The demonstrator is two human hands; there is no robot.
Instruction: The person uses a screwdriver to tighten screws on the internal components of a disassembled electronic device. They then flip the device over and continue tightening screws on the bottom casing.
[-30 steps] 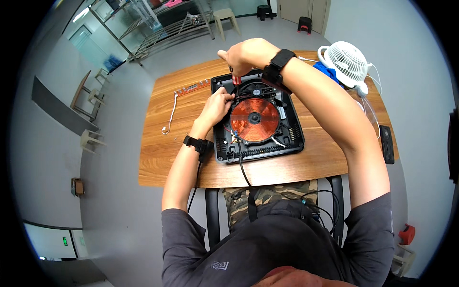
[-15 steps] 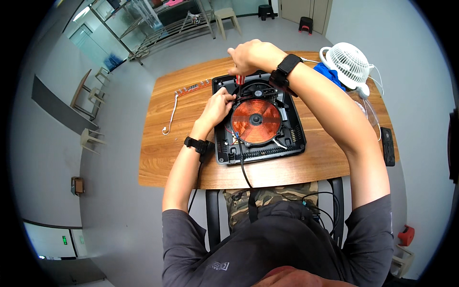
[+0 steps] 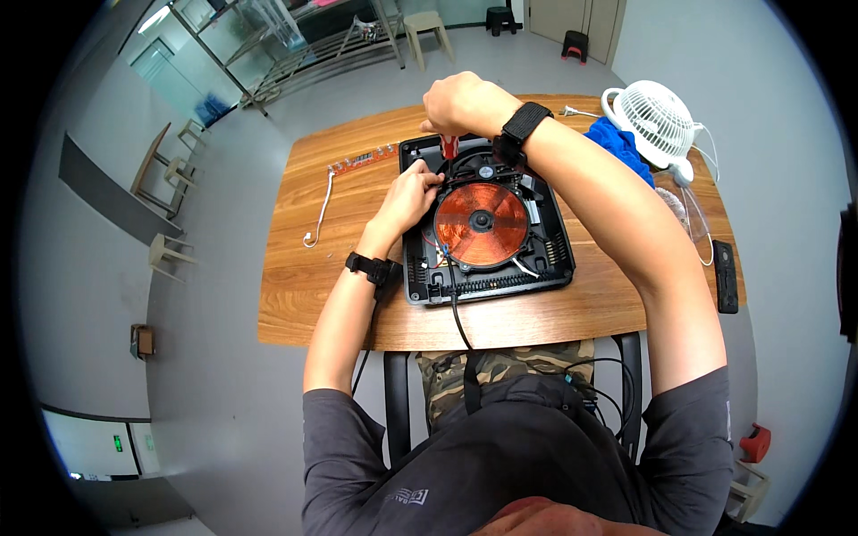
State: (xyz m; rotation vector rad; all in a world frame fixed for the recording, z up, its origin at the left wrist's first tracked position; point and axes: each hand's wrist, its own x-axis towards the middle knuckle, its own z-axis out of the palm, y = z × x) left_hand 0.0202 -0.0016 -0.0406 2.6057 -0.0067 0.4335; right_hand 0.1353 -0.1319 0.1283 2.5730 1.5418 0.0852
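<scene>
An opened black induction cooker (image 3: 554, 250) lies on the wooden table, its copper coil (image 3: 469, 237) exposed and a small round fan hub (image 3: 485, 171) behind it. My right hand (image 3: 458, 107) is closed on the top of a red-handled screwdriver (image 3: 449, 146), held upright over the back left of the housing. My left hand (image 3: 414, 192) has its fingertips pinched beside the screwdriver's lower part, among dark wires; what they hold is hidden. To the left lies an orange circuit board (image 3: 362, 161) with a white cable (image 3: 317, 219).
A white fan (image 3: 652, 116), blue cloth (image 3: 617, 143) and black elongated object (image 3: 726, 275) occupy the table's (image 3: 304, 304) right side. Cords hang over the front edge near my lap. Behind stand a metal rack (image 3: 295, 67) and stools (image 3: 427, 36).
My right hand has shifted slightly and its raised finger has curled down over the screwdriver's top. My left hand stays at nearly the same spot on the housing.
</scene>
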